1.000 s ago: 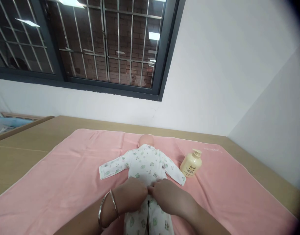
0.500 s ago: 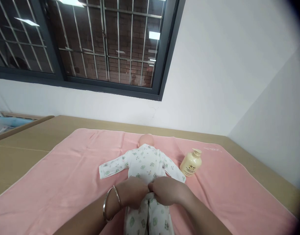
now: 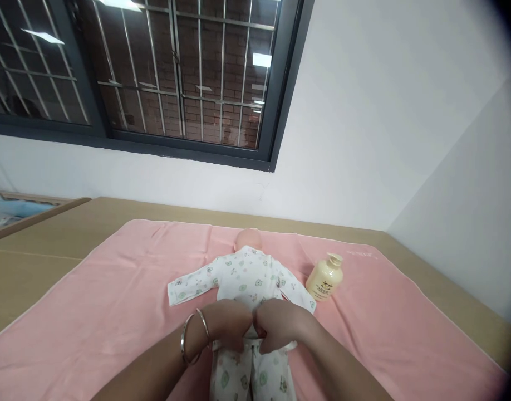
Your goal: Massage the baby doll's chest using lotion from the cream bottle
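A baby doll [image 3: 247,240] lies on its back or front, I cannot tell which, with its head away from me. It wears a white patterned top [image 3: 247,284] and matching trousers [image 3: 272,373]. At its waist my left hand [image 3: 232,322], with two bracelets on the wrist, is closed on the clothing. Close beside it my right hand [image 3: 280,323] is curled closed at the same place. Both thumbs point down over the trousers' waistband. The fingertips are hidden, so which layer of cloth they pinch does not show.
A cream pump bottle [image 3: 324,278] stands by the doll's right-hand sleeve. The pink mat [image 3: 113,312] lies under everything, on a wooden surface [image 3: 42,250]. Behind are a white wall [image 3: 343,139] and a dark-framed barred window [image 3: 272,111].
Both hands have turned slightly at the doll's waist, thumbs lower. More of the trousers' waistband shows below them. The doll's sleeves and the bottle look the same.
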A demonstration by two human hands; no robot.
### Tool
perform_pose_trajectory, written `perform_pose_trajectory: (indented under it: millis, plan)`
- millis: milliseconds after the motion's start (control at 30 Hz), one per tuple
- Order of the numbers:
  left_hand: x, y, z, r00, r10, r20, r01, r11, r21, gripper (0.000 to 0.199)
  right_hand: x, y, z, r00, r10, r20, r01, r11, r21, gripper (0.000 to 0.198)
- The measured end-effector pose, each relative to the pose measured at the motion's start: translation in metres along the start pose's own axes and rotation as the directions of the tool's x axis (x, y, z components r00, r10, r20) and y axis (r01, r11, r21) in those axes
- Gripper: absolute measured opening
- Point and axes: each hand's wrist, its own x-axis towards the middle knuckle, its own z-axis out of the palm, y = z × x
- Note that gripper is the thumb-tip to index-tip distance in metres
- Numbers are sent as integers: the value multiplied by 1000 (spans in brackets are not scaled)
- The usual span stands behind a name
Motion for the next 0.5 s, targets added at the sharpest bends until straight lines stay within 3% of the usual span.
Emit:
perform_pose_trajectory:
  millis: [267,433,500]
  plan:
    - [11,-13,2,988,55,145,-36,991,-132,38,0,8,-6,990,-56,129,46,996,74,27]
    - [4,-12,1,991,90,103,-81,992,-97,39,-7,3,-9,991,-63,117,57,997,51,30]
    - [-2,-10,2,995,97,23,-95,992,-86,36,-14,-1,-8,994,-75,78,74,997,9,34]
